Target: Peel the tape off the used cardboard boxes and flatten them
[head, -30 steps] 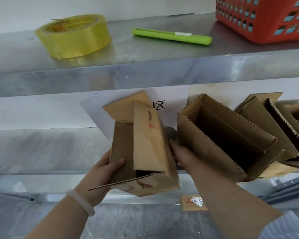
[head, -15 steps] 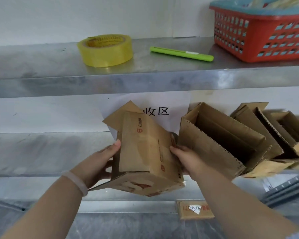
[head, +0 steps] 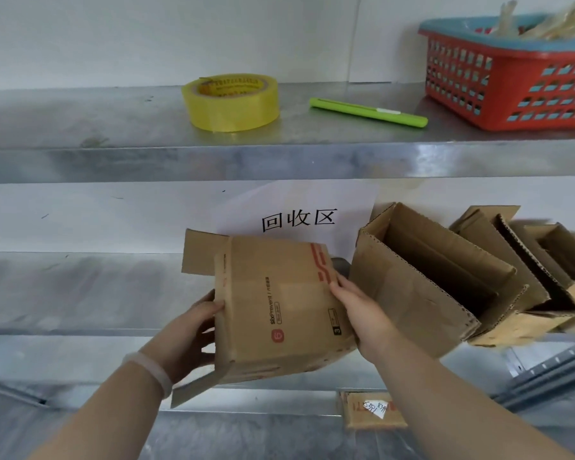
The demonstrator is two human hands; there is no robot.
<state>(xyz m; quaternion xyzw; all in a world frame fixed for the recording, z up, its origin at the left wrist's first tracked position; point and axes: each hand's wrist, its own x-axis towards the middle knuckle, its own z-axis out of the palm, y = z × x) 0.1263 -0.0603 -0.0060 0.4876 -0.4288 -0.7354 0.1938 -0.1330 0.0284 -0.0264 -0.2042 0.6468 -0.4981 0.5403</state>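
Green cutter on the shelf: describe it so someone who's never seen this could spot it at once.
Look at the upper metal shelf. Between the yellow tape roll and the red basket lies the cutter. It is the only long, thin, bright green thing there, with a small white slider.

Storeroom or packing area – bare metal shelving (head: 279,161), recycling-zone sign (head: 297,220), tape roll (head: 231,102), emptied cardboard boxes (head: 422,277)

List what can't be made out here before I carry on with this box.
Head view:
held box: back and underside hidden by its own front; any tape there unseen.
left hand: fingers hidden behind the box.
red basket: cut off by the right edge; contents blurred.
rightmost boxes: blurred, cut by the right edge.
handwritten label: too small to read.
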